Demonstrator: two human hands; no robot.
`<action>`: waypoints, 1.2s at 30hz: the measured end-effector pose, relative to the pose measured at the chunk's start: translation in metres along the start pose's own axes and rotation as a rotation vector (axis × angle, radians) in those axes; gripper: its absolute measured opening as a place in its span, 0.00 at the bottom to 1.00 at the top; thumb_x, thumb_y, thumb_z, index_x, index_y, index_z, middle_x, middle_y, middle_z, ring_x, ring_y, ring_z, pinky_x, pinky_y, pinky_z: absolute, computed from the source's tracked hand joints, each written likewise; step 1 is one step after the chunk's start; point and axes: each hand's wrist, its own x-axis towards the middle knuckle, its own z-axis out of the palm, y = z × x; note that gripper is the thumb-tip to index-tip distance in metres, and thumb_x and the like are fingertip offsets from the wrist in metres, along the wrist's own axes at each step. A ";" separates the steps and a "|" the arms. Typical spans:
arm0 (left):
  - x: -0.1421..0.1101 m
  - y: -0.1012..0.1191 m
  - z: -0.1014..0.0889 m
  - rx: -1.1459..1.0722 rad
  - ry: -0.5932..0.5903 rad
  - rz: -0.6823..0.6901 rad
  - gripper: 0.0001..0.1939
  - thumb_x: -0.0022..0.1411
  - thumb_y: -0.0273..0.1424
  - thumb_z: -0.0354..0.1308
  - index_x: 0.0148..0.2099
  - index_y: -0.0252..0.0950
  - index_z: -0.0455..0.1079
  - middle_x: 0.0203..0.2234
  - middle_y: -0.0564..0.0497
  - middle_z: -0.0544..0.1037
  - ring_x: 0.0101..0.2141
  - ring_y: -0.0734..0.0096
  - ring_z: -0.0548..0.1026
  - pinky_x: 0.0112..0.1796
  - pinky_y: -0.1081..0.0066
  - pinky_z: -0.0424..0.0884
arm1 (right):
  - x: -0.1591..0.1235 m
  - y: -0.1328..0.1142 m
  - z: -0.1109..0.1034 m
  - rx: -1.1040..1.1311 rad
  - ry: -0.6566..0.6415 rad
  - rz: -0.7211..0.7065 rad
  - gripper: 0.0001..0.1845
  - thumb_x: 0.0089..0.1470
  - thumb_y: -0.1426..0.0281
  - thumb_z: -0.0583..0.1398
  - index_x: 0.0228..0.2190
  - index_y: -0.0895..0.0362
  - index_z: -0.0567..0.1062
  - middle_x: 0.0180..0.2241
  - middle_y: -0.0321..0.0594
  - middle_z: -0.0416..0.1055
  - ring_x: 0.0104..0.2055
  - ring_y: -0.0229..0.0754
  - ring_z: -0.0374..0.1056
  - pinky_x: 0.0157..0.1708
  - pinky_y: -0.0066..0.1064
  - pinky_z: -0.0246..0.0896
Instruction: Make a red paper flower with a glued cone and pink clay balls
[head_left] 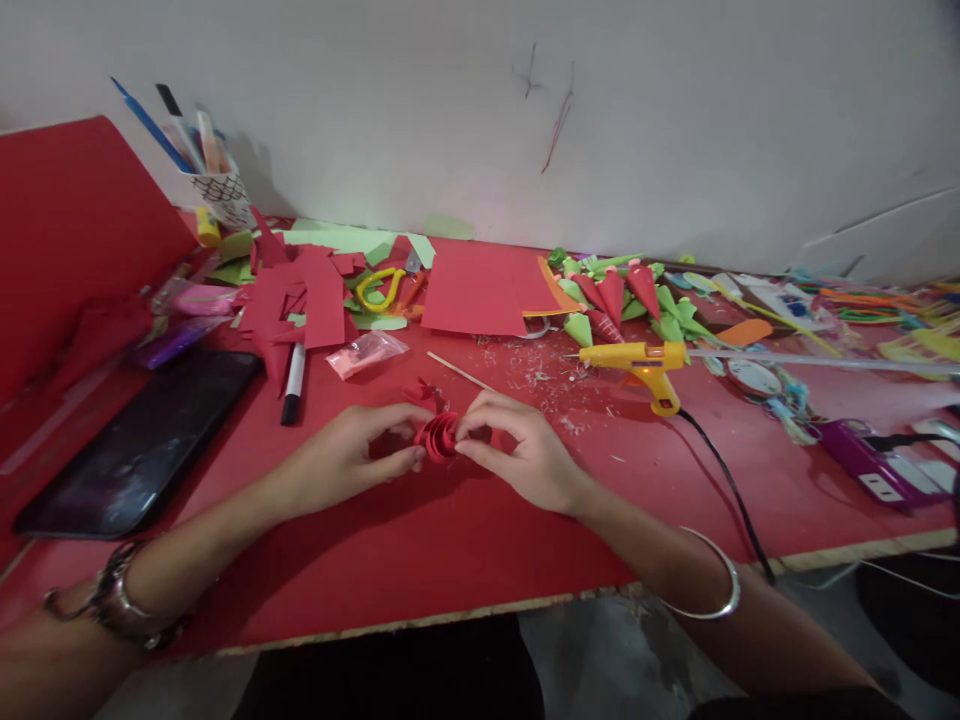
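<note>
I see a red paper coil [438, 437], rolled in spiral layers, held just above the tabletop [420, 560] near the middle. My left hand [352, 455] and right hand [517, 455] both pinch it, one on each side. Glue gun [645, 362] lies to the right. Cup [221, 198] at back left holds pens.

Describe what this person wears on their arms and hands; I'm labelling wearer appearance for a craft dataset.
Both forearms are bare, no sleeves or gloves. The left hand has a dark metallic watch or chunky bracelet at its wrist. The right hand has a thin, plain silver bangle round the forearm. No rings can be made out.
</note>
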 end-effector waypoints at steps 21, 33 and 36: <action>0.003 -0.014 -0.008 0.399 0.460 0.008 0.12 0.59 0.34 0.49 0.44 0.37 0.62 0.32 0.52 0.69 0.30 0.73 0.67 0.33 0.73 0.66 | 0.002 0.008 -0.003 -0.146 0.095 0.046 0.04 0.49 0.75 0.55 0.28 0.57 0.70 0.28 0.35 0.64 0.29 0.33 0.62 0.29 0.26 0.57; 0.014 -0.029 -0.012 0.563 0.362 0.177 0.14 0.61 0.26 0.43 0.48 0.38 0.62 0.45 0.47 0.65 0.48 0.66 0.62 0.49 0.63 0.60 | 0.007 0.026 -0.013 -0.342 0.142 0.098 0.04 0.48 0.73 0.55 0.26 0.58 0.69 0.27 0.35 0.66 0.26 0.34 0.60 0.27 0.26 0.55; 0.019 -0.032 -0.017 0.588 0.299 0.235 0.16 0.62 0.24 0.38 0.46 0.38 0.63 0.44 0.47 0.66 0.47 0.67 0.63 0.48 0.63 0.60 | 0.007 0.029 -0.014 -0.385 0.120 0.120 0.03 0.47 0.73 0.55 0.25 0.58 0.69 0.26 0.35 0.64 0.26 0.34 0.59 0.27 0.26 0.55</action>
